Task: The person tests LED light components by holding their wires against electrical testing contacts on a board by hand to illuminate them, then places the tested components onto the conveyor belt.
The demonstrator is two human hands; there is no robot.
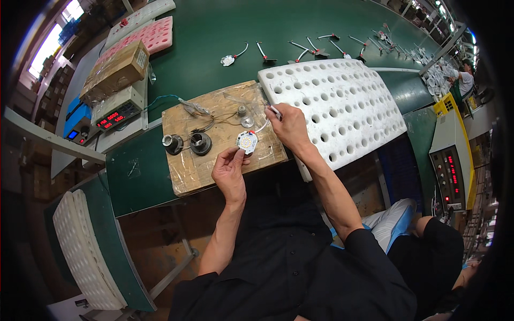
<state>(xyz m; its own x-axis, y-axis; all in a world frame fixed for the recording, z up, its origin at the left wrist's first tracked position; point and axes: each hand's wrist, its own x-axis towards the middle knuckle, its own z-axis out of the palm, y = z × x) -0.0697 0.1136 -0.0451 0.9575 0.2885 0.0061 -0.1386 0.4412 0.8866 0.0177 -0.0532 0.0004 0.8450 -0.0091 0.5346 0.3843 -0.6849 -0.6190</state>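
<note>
Between the thumb and fingers of my left hand (231, 172) is a small LED board (247, 142), its pale face dotted with chips turned up. A short white lead (262, 126) with a red part at its base runs from the board toward my right hand (290, 126). The fingers of that hand are pinched on a slim white piece, seemingly the lead's far end; its tip is partly hidden. Both hands are above a tape-covered brown board (225, 174). On it are two dark round lamp sockets (201, 143), thin wires (217, 119) and a small clear-and-metal fitting (244, 116).
Right of the brown board lies a white foam tray (337, 113) full of holes. More wired LED boards (228, 60) are strewn along the green table (214, 32). A power meter (119, 115) with red digits sits left under a cardboard box (116, 72); another instrument (452, 171) stands right.
</note>
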